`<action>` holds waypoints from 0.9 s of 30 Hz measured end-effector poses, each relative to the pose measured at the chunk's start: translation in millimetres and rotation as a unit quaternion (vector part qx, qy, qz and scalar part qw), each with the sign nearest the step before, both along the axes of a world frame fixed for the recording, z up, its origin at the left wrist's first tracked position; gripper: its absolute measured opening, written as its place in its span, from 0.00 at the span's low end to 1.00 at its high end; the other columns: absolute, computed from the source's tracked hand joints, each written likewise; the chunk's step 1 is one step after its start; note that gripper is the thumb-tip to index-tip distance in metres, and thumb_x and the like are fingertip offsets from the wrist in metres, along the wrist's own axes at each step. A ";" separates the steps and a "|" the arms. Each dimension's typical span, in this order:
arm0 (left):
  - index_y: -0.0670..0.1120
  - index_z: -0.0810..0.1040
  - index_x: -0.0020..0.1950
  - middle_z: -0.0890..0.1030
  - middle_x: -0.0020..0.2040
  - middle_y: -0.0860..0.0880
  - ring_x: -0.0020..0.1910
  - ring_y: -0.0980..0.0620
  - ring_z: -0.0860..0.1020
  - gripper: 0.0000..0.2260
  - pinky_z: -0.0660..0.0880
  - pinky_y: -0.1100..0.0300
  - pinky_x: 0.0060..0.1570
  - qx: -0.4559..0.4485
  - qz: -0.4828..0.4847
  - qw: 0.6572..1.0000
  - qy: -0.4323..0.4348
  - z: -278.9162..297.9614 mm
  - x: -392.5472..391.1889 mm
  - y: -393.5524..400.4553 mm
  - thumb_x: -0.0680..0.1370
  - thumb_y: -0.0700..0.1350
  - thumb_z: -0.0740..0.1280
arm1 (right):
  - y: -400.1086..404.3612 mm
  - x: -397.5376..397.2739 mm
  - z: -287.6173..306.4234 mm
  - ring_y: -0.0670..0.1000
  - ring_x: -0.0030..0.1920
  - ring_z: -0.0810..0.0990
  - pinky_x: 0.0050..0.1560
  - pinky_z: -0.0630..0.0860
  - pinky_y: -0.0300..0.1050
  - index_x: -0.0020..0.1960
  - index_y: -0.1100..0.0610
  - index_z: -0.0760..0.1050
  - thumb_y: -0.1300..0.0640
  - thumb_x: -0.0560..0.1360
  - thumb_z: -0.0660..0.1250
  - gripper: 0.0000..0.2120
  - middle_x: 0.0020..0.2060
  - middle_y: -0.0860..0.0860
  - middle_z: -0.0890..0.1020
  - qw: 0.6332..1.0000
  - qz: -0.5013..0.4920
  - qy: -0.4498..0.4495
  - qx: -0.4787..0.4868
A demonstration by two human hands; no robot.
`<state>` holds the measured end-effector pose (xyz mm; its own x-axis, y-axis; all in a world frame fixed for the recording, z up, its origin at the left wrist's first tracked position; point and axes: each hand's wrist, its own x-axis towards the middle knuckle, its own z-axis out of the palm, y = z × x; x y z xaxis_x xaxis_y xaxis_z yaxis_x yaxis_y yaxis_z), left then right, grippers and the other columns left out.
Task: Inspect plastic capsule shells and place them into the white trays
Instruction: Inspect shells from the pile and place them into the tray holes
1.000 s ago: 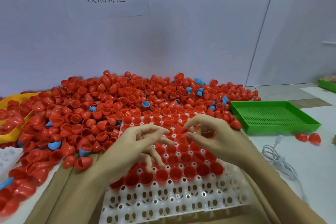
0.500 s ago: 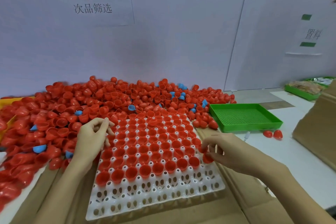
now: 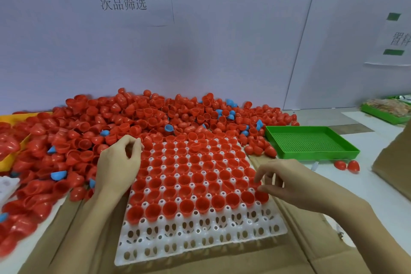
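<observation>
The white perforated plastic tray (image 3: 200,236) is lying at centre frame on flattened brown cardboard (image 3: 311,251), its upper rows carrying red plastic capsule shells (image 3: 195,203), open ends up. The left hand (image 3: 117,162) is resting at the tray's upper left edge, fingers loosely curled, apparently holding nothing. The right hand (image 3: 287,181) is pinching a red shell (image 3: 262,195) at the tray's right edge. A loose heap of red and blue shells (image 3: 133,118) is filling the upper left.

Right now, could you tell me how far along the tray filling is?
Most of the white tray already holds red shells; only its nearest rows are empty. The right hand is at a shell on the tray's right edge, and the left hand rests by the loose pile, which is still large.
</observation>
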<state>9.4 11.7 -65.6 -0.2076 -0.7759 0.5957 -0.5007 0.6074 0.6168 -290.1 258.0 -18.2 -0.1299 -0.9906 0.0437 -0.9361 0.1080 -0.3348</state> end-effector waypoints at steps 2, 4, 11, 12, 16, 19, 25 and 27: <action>0.49 0.81 0.43 0.79 0.29 0.55 0.30 0.57 0.79 0.11 0.72 0.68 0.28 -0.003 0.000 1.000 0.004 1.9 0.5 0.0 0.85 0.44 0.66 | 0.6 7.3 3.9 0.38 0.48 0.80 0.45 0.79 0.36 0.52 0.38 0.79 0.49 0.80 0.73 0.06 0.43 0.38 0.81 0.999 0.004 -0.005 -0.051; 0.48 0.81 0.43 0.81 0.32 0.54 0.33 0.56 0.80 0.11 0.74 0.63 0.28 -0.001 0.000 1.000 0.004 3.3 0.6 1.0 0.85 0.45 0.66 | -4.3 22.1 3.5 0.40 0.49 0.80 0.48 0.79 0.38 0.53 0.38 0.80 0.48 0.80 0.72 0.05 0.46 0.37 0.80 0.997 0.021 -0.006 -0.081; 0.47 0.81 0.46 0.82 0.43 0.52 0.41 0.52 0.78 0.08 0.72 0.57 0.43 0.033 0.029 0.999 -0.024 -1.8 1.1 1.4 0.84 0.45 0.66 | -16.7 55.6 -22.3 0.36 0.54 0.72 0.53 0.66 0.24 0.59 0.41 0.82 0.45 0.82 0.69 0.07 0.53 0.34 0.77 0.994 0.044 0.044 -0.091; 0.46 0.81 0.48 0.80 0.46 0.51 0.47 0.49 0.77 0.07 0.71 0.56 0.48 0.048 0.027 0.998 -0.025 -3.0 0.4 1.2 0.84 0.45 0.67 | -16.4 57.2 -24.6 0.37 0.55 0.73 0.54 0.67 0.26 0.59 0.42 0.82 0.45 0.82 0.68 0.07 0.53 0.35 0.77 0.993 0.043 0.043 -0.096; 0.45 0.81 0.51 0.79 0.52 0.47 0.57 0.46 0.74 0.05 0.70 0.54 0.56 0.096 0.017 0.994 -0.048 -4.4 -3.1 2.1 0.84 0.45 0.67 | -15.5 60.2 -29.9 0.42 0.56 0.75 0.59 0.72 0.35 0.58 0.49 0.83 0.49 0.83 0.69 0.08 0.54 0.39 0.78 0.992 0.048 0.029 -0.109; 0.46 0.82 0.52 0.79 0.54 0.47 0.58 0.46 0.73 0.05 0.69 0.54 0.57 0.097 0.016 0.994 -0.048 -3.0 -2.6 3.6 0.84 0.45 0.67 | -10.2 57.1 -29.8 0.37 0.55 0.78 0.57 0.73 0.29 0.57 0.49 0.85 0.53 0.81 0.72 0.07 0.53 0.38 0.81 0.989 0.040 -0.002 -0.145; 0.46 0.82 0.51 0.78 0.52 0.49 0.57 0.49 0.72 0.05 0.68 0.55 0.56 0.076 0.015 0.996 -0.034 1.6 -2.9 6.0 0.83 0.44 0.67 | -7.6 43.3 -28.0 0.36 0.50 0.77 0.51 0.73 0.29 0.55 0.42 0.85 0.49 0.77 0.76 0.07 0.51 0.34 0.77 0.988 0.017 0.012 -0.155; 0.46 0.82 0.51 0.78 0.52 0.49 0.57 0.49 0.71 0.05 0.68 0.55 0.57 0.072 0.014 0.997 -0.034 0.3 -3.1 5.5 0.83 0.44 0.68 | -12.0 40.5 -32.7 0.32 0.51 0.74 0.53 0.68 0.23 0.53 0.42 0.86 0.51 0.76 0.78 0.07 0.50 0.36 0.77 0.990 0.034 0.043 -0.133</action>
